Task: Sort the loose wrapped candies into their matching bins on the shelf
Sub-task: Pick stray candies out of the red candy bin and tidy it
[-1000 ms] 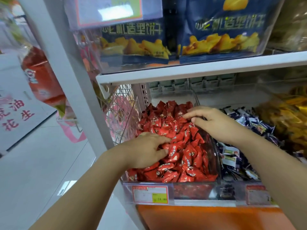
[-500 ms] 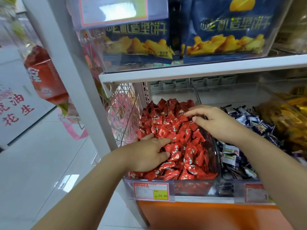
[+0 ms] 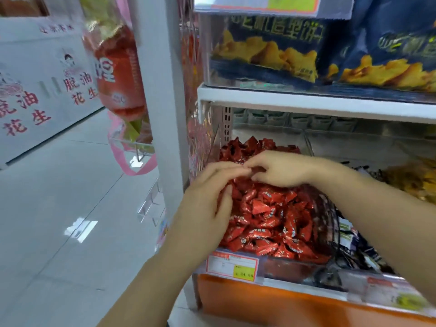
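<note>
Crinkly red foil candies (image 3: 266,215), pillow-shaped, fill the clear plastic bin (image 3: 283,267) under a white shelf board (image 3: 306,100). Of the hands, the left hand (image 3: 207,204) rests straight-fingered on the heap. The right hand (image 3: 283,171) curls above it, too blurred to tell its grip.

red candies (image 3: 266,220), yellow price tag (image 3: 244,271)

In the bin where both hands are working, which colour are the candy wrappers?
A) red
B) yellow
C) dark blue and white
A: the left hand and the right hand are both over the clear bin, which is heaped with red wrapped candies.
</note>
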`<state>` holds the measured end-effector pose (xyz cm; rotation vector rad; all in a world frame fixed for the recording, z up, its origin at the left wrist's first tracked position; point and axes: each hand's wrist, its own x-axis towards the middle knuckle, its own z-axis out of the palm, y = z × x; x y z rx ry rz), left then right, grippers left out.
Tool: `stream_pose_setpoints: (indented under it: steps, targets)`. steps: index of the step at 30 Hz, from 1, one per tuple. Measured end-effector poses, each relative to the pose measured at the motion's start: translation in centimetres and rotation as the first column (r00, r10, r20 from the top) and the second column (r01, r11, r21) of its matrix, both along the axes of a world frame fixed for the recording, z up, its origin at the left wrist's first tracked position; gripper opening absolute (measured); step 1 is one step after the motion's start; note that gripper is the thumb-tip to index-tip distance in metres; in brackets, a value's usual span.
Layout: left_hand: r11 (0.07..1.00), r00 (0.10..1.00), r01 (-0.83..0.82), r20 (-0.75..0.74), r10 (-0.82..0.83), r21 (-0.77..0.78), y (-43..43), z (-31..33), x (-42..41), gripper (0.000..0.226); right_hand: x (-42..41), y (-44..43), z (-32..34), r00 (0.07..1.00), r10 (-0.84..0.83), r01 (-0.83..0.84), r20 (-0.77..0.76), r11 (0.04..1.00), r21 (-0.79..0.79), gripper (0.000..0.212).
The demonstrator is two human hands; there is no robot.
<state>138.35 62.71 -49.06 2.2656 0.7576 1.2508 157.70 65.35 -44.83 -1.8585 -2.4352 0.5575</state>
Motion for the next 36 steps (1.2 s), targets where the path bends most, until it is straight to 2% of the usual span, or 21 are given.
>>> stream_pose_setpoints:
  steps: [4, 6, 8, 13, 18, 21, 24, 27, 29, 30, 33, 36]
  targets:
    - [0.999, 0.995, -0.045, 0.086, 0.047, -0.028, 0.3, -0.3, 0.3, 0.045, -0.3, 2.1, -0.5, 0.979, 0.095, -0.042, 0.181, 0.959, -0.28, 0.044]
    - [0.997, 0.993, -0.056, 0.106, 0.06, -0.046, 0.5, -0.2, 0.4, 0.046, -0.4, 3.0, -0.9, 0.971, 0.082, -0.007, 0.224, 0.947, -0.32, 0.052]
    - [0.997, 0.992, -0.058, 0.11, 0.064, -0.049, 0.5, -0.1, 0.3, 0.046, -0.2, 3.8, -1.4, 0.972, 0.036, 0.036, 0.232, 0.953, -0.302, 0.058]
    - [0.996, 0.991, -0.059, 0.118, 0.066, -0.065, 0.3, 0.0, 0.3, 0.046, 1.4, 4.7, -1.6, 0.974, -0.177, 0.2, 0.139, 0.965, -0.167, 0.064]
    - [0.993, 0.988, -0.047, 0.144, 0.062, -0.109, 0.3, -0.2, 0.3, 0.049, 2.7, 3.7, -0.8, 0.962, -0.256, 0.268, 0.098, 0.952, -0.147, 0.064]
    - [0.993, 0.989, -0.045, 0.138, 0.06, -0.109, 0.1, -0.3, 0.2, 0.048, 2.8, 2.9, -0.4, 0.952, -0.307, 0.302, 0.002, 0.936, -0.179, 0.064]
    - [0.997, 0.993, -0.028, 0.11, 0.035, -0.065, -0.5, -0.2, -0.6, 0.043, 2.8, 2.0, 0.4, 0.957, -0.283, 0.271, -0.06, 0.95, -0.157, 0.055]
    - [0.999, 0.994, -0.041, 0.098, 0.042, -0.014, -1.3, -0.3, -2.3, 0.04, 2.2, 1.7, 0.8, 0.978, -0.205, 0.202, -0.037, 0.977, -0.063, 0.041]
    - [0.998, 0.991, -0.059, 0.117, 0.061, -0.02, -1.8, -0.5, -3.3, 0.039, 1.3, 1.9, 0.3, 0.985, -0.17, 0.167, -0.033, 0.984, -0.065, 0.034]
    - [0.997, 0.991, -0.068, 0.112, 0.07, -0.02, -1.9, -0.7, -3.7, 0.037, 0.9, 2.2, -0.1, 0.989, -0.148, 0.148, 0.017, 0.987, -0.064, 0.033]
    - [0.995, 0.993, -0.094, 0.07, 0.095, -0.02, -1.9, -1.4, -4.5, 0.033, 0.5, 3.3, -1.5, 0.971, -0.107, 0.13, 0.215, 0.987, -0.093, 0.032]
    - [0.994, 0.993, -0.113, 0.04, 0.113, -0.011, -1.5, -1.8, -4.8, 0.032, 0.7, 3.9, -1.8, 0.952, -0.145, 0.173, 0.268, 0.981, -0.085, 0.044]
